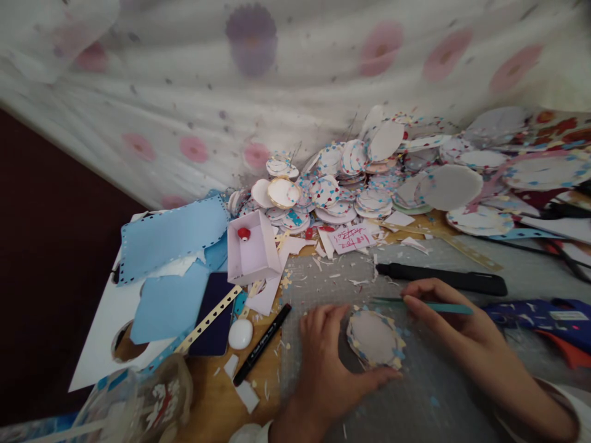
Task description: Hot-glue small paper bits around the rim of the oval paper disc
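A round white paper disc [375, 338] lies on the grey cutting mat, its rim ringed with small blue and cream paper bits. My left hand [325, 363] steadies it, thumb at its lower edge and fingers curved round its upper left side. Just to the right, my right hand [455, 332] pinches thin teal tweezers [446, 307], whose tip points left above the disc's upper edge. Whether the tip holds a paper bit is too small to tell. Above the right hand lies a long black tool [443, 278] with a narrow tip.
Many decorated paper discs [327, 191] are piled at the back against a flowered curtain [295, 92]. Left of the mat [323, 277] are a pink box [253, 246], a black marker [262, 344], blue paper [173, 237] and a clear container [168, 400]. Scraps litter the mat.
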A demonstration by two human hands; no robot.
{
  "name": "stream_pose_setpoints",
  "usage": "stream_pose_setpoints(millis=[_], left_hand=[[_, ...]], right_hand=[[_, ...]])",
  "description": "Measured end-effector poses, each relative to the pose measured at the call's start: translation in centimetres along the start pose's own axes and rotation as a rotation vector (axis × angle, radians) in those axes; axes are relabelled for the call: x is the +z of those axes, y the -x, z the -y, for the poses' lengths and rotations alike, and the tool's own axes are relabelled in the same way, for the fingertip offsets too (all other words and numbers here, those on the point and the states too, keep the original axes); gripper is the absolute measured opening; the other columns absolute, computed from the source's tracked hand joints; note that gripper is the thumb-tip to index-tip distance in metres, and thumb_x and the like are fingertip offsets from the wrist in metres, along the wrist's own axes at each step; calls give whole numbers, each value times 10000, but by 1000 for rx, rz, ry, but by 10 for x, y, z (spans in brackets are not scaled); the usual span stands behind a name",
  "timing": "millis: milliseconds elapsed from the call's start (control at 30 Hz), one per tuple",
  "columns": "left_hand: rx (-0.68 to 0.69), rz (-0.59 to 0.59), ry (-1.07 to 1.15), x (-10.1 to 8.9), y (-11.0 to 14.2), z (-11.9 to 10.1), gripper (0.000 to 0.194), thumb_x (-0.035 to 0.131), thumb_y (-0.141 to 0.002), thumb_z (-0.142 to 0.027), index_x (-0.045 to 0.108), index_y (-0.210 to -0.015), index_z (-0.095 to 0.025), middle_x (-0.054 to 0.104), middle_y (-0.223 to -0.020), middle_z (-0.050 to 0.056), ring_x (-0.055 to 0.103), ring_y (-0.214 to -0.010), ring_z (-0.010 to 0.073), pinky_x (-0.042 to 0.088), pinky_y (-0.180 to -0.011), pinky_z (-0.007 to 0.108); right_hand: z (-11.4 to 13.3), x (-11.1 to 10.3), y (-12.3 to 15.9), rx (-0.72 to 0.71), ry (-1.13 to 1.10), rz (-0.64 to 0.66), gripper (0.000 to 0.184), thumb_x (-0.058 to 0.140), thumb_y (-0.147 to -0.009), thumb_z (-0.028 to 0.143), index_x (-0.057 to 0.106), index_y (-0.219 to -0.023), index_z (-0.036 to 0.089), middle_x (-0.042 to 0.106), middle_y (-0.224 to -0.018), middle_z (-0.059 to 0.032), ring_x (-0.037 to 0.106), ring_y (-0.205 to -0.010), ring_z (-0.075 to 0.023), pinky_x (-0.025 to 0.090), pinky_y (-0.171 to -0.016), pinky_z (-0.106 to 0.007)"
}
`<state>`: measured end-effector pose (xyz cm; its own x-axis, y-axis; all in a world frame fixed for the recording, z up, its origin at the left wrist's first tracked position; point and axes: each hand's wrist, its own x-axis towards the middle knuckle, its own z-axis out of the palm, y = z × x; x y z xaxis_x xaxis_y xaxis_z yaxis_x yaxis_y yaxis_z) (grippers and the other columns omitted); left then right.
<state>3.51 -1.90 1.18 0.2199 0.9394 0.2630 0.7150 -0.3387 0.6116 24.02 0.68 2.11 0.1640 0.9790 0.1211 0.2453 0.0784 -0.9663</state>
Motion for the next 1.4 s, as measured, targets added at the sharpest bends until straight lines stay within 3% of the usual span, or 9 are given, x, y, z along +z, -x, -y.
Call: stream_pose_setpoints(millis=[133, 267, 400, 733, 1033, 1400], left_hand=[[-32, 36, 69, 1, 0, -2, 725, 906, -560, -251, 608, -1220, -215, 647, -1176, 112, 644, -1098, 350, 565, -941, 557], [-42, 43, 168, 0, -1, -3, 750, 855, -567, -157, 571, -1257, -233, 637, -1255, 112, 622, -1174, 340, 553, -1000, 529], [35, 35, 189, 1, 1, -1, 812, 845, -580, -121, 520, -1314, -239, 657, -1255, 100, 633, -1161, 318, 556, -999, 513], [159, 14, 163, 4, 1, 5, 861, 899, -583, -267, 475, -1332, -282, 673, -1231, 77, 663, -1085, 325, 577, -912, 525], [171, -41, 93, 5, 0, 4, 765, 917, -551, -324, 577, -1230, -232, 704, -1172, 90, 680, -1016, 324, 575, -878, 518], [100, -62, 45, 5, 0, 4, 707, 929, -541, -304, 631, -1177, -221, 728, -1134, 76, 680, -1011, 319, 546, -894, 537]], right_hand=[[-2, -6, -5, -3, 21, 15, 392, 709, -780, 661, 744, -834, 274, 721, -802, -38, 680, -699, -204, 572, -565, -285], [-5, -13, -7, -26, 54, 15, 402, 677, -803, 675, 751, -858, 283, 753, -878, -57, 714, -787, -242, 595, -639, -325], [-5, -18, -9, -3, 66, 48, 394, 654, -823, 658, 752, -830, 276, 762, -866, -72, 733, -808, -271, 605, -646, -352], [6, -14, -4, -8, 68, 95, 386, 678, -808, 618, 747, -748, 243, 746, -702, -60, 691, -606, -205, 576, -519, -268], [11, -16, 3, -199, 69, -47, 261, 704, -845, 518, 732, -711, 296, 763, -689, -22, 737, -621, -192, 586, -534, -209], [20, -19, 3, -320, 72, -36, 277, 673, -890, 514, 734, -715, 309, 756, -672, -7, 724, -600, -157, 584, -551, -173]])
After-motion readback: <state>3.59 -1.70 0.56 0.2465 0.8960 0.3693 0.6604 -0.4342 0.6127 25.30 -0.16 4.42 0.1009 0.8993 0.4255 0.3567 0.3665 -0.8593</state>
